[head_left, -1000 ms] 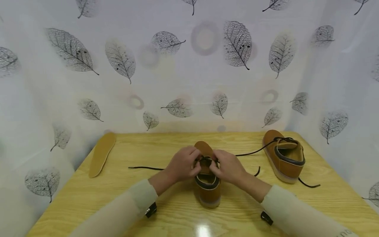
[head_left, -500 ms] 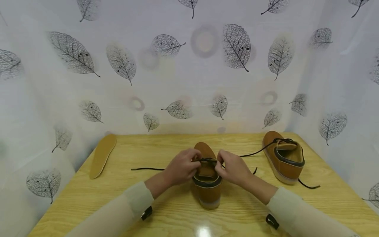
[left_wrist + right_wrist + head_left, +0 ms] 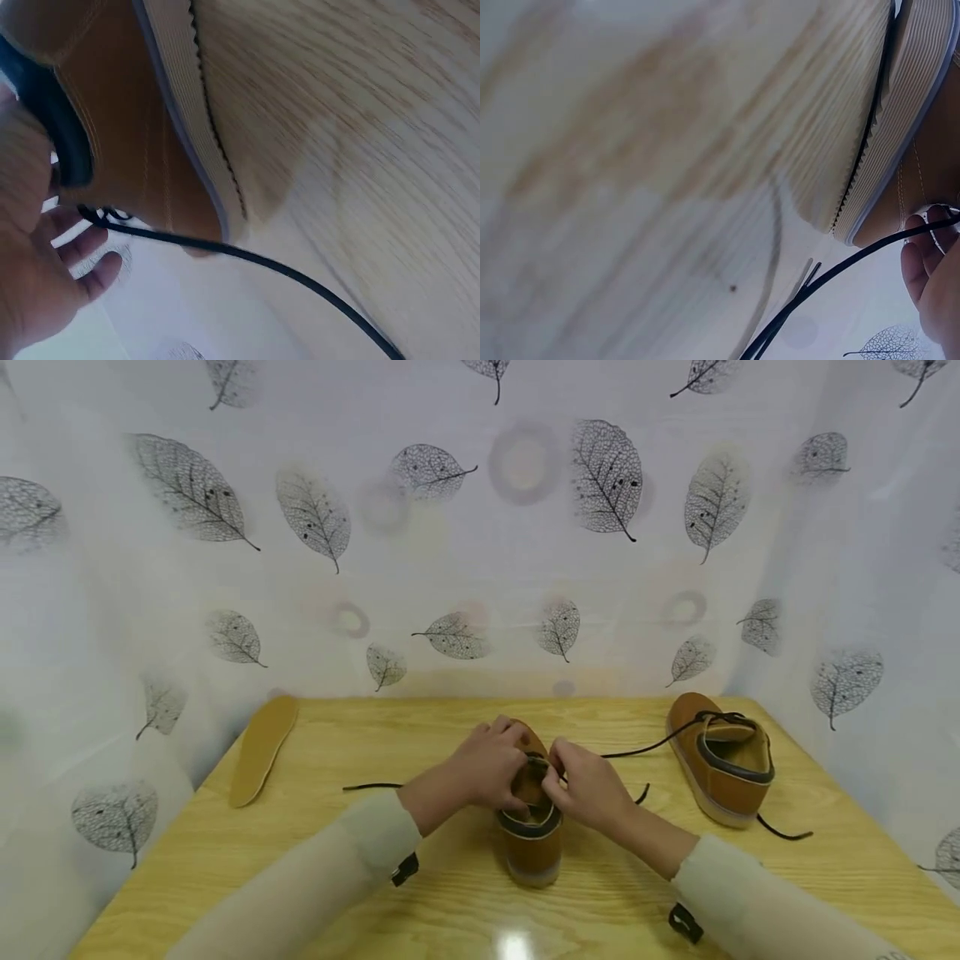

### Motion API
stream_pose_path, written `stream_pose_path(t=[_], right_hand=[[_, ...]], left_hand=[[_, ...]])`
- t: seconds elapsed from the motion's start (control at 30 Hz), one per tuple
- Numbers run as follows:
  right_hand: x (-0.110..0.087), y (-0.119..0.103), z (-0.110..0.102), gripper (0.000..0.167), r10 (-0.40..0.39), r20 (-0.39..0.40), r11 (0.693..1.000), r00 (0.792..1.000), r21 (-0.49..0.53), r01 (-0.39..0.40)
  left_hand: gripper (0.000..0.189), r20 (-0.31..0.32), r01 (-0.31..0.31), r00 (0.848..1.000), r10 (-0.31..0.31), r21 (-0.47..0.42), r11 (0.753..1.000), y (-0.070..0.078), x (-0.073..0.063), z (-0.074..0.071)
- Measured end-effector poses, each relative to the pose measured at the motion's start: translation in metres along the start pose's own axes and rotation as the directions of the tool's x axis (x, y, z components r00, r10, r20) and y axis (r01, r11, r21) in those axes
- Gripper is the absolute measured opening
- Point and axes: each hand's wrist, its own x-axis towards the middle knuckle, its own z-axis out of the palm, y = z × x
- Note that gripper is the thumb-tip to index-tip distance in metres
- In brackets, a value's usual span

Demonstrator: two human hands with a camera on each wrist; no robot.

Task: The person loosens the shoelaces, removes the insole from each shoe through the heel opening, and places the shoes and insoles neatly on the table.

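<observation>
A brown shoe (image 3: 534, 856) with a dark padded collar stands at the table's middle, heel toward me. My left hand (image 3: 487, 768) reaches over its lace area with fingers apart, thumb at the collar opening. In the left wrist view the fingers (image 3: 94, 274) are loosely bent beside the black shoelace (image 3: 292, 276), which trails out over the table. On the shoe's right side, my right hand (image 3: 588, 785) pinches the shoelace by the eyelets, fingertips drawn together. The right wrist view shows its fingers (image 3: 913, 270) at the lace (image 3: 832, 274), close to the shoe's side.
A second brown shoe (image 3: 738, 797), its black lace loosely laced, stands at the right of the wooden table (image 3: 300, 868). One lace end (image 3: 783, 833) lies beside it. A tan insole (image 3: 262, 752) lies at the far left. Behind hangs a leaf-print curtain (image 3: 465, 552).
My left hand has let go of the lace it pinched and moved right, spreading over the shoe's opening. The right hand has drawn slightly right and stays at the lace.
</observation>
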Motion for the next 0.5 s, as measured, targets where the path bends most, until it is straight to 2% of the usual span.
stream_pose_path(t=[0.07, 0.13, 0.2, 0.27, 0.37, 0.43, 0.5], right_hand=[[-0.001, 0.001, 0.0, 0.018, -0.002, -0.005, 1.0, 1.0, 0.0, 0.002], [-0.002, 0.001, 0.0, 0.017, -0.009, -0.012, 1.0, 1.0, 0.003, 0.009], [-0.003, 0.001, 0.0, 0.014, -0.022, -0.026, 1.0, 0.999, 0.006, 0.022], [-0.003, 0.002, 0.001, 0.01, -0.038, -0.046, 0.999, 0.998, 0.008, 0.038], [-0.003, 0.002, 0.002, 0.011, -0.097, -0.083, 0.995, 0.992, -0.01, 0.096], [-0.002, 0.001, 0.003, 0.018, -0.146, -0.098, 0.989, 0.984, -0.034, 0.144], [-0.002, 0.002, 0.003, 0.022, -0.193, -0.104, 0.98, 0.976, -0.065, 0.187]], left_hand=[[0.04, -0.044, -0.051, 0.998, 0.054, 0.078, 0.996, 0.005, 0.002, -0.001], [0.026, -0.146, -0.096, 0.982, 0.12, 0.164, 0.982, 0.007, 0.003, 0.0], [0.016, -0.266, -0.111, 0.949, 0.171, 0.228, 0.967, 0.006, 0.001, 0.005], [0.013, -0.381, -0.103, 0.904, 0.195, 0.25, 0.963, 0.004, -0.001, 0.01], [0.013, -0.485, -0.081, 0.85, 0.204, 0.262, 0.962, 0.0, -0.004, 0.018], [0.014, -0.519, -0.059, 0.833, 0.192, 0.262, 0.963, -0.002, -0.006, 0.021], [0.014, -0.525, -0.023, 0.837, 0.156, 0.25, 0.968, -0.003, -0.008, 0.024]])
